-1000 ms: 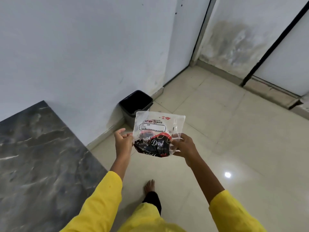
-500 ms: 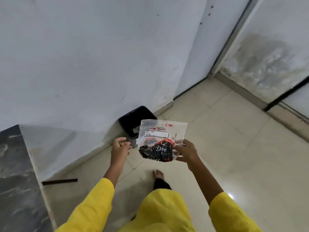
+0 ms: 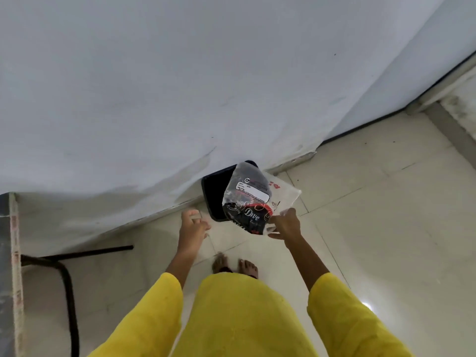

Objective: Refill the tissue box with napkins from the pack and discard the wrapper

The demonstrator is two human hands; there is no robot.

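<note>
The empty clear plastic wrapper [image 3: 253, 199], printed in black, red and white, hangs tilted over the black bin [image 3: 215, 194] that stands on the floor against the white wall. My right hand [image 3: 284, 225] pinches the wrapper at its lower right corner. My left hand [image 3: 193, 225] is off the wrapper, a little to its left, fingers loosely apart and holding nothing. The wrapper covers the right part of the bin's opening. No tissue box is in view.
Pale floor tiles [image 3: 373, 228] spread to the right. My bare feet [image 3: 234, 265] stand just short of the bin. A black metal table leg [image 3: 67, 279] and the table's edge [image 3: 14, 253] are at the left. A door frame [image 3: 443, 91] runs at the upper right.
I have stepped closer to the bin. My left hand has let go of the wrapper, and my right hand has carried it forward over the bin's opening.
</note>
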